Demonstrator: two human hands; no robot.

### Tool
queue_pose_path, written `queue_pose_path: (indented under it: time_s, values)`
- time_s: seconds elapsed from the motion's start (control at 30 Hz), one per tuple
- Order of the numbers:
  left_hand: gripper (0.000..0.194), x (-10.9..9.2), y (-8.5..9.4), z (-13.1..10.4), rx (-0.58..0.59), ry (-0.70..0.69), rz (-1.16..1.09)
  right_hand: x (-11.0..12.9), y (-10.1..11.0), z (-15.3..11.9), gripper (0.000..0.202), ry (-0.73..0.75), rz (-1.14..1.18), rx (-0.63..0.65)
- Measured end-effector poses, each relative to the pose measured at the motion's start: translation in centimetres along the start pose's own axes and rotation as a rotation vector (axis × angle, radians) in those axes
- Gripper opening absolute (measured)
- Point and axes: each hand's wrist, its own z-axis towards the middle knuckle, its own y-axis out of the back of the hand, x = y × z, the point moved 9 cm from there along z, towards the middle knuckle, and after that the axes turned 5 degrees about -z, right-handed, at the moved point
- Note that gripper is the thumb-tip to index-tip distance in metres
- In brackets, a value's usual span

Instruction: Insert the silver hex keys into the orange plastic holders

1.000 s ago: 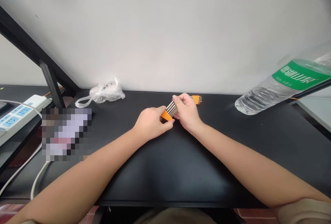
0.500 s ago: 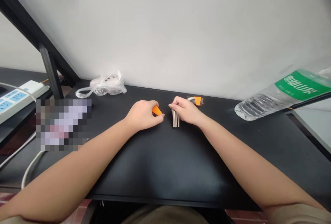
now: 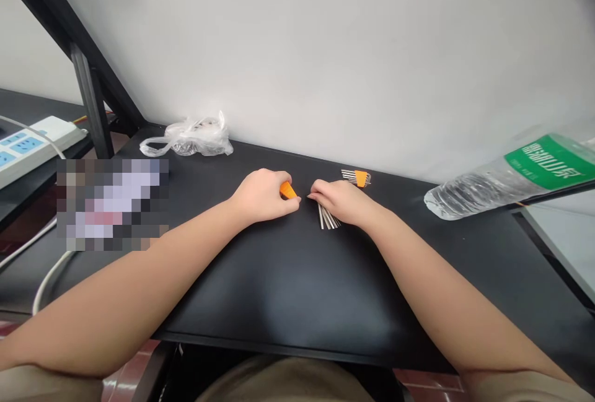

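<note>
Between the thumb and fingers of my left hand (image 3: 264, 196) is an orange hex key holder (image 3: 287, 191), with no keys showing in it. To its right, my right hand (image 3: 341, 199) is closed on a bundle of silver hex keys (image 3: 328, 218). Their straight ends fan out below the palm, while the upper ends are hidden by the fingers. The two hands are a short gap apart. Just behind my right hand lies a second hex key set (image 3: 361, 178), its keys seated in an orange holder.
A crumpled clear plastic bag (image 3: 198, 137) lies at the back left of the black table (image 3: 242, 290). On the right, a large water bottle (image 3: 502, 176) with a green label lies tilted. A white power strip (image 3: 37, 145) and cables are at the far left, beside a blurred-out patch.
The hex keys in my right hand have spread from a tight bundle into a fan. The holder stays in my left hand. The whole view has shifted slightly.
</note>
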Motion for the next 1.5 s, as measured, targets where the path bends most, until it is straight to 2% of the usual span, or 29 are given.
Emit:
queue_pose_path:
  time_s: [0.13,0.33,0.47,0.6,0.77,0.87,0.97,1.07,1.2,1.4,1.5]
  values:
    - [0.029,0.0,0.1,0.0,0.01,0.005,0.001,-0.4,0.2,-0.1,0.018,0.023,-0.099,-0.039]
    - [0.029,0.0,0.2,0.0,0.01,-0.014,0.012,-1.9,0.9,-0.5,0.02,0.004,-0.112,-0.109]
    - [0.028,0.0,0.1,0.1,0.007,-0.022,0.018,-2.6,1.9,-0.9,0.02,-0.038,-0.018,-0.138]
    - [0.028,0.0,0.1,0.2,0.01,-0.019,0.023,-3.2,2.7,-1.1,0.017,-0.044,0.101,-0.107]
    - [0.028,0.1,0.0,0.3,0.021,-0.01,0.031,-4.9,2.2,-1.1,0.018,-0.119,0.276,-0.089]
    - [0.027,0.1,-0.1,0.3,0.022,-0.018,0.036,-5.4,1.9,-1.0,0.016,-0.153,0.302,-0.185]
    - [0.026,0.1,0.0,0.4,0.017,-0.03,0.041,-4.7,2.3,-0.8,0.016,-0.085,0.274,-0.303]
    - [0.025,0.0,0.0,0.4,0.019,-0.046,0.054,-4.7,2.4,-0.7,0.016,-0.097,0.272,-0.342]
    - [0.024,0.1,0.0,0.3,0.018,-0.046,0.058,-4.8,3.1,-0.9,0.015,-0.14,0.215,-0.321]
    - [0.025,0.0,-0.1,0.4,0.033,-0.05,0.067,-2.6,2.9,-1.2,0.013,0.018,0.112,-0.093]
    - [0.027,0.0,-0.2,0.4,0.049,-0.046,0.085,-2.5,2.6,-1.0,0.012,0.021,0.064,-0.061]
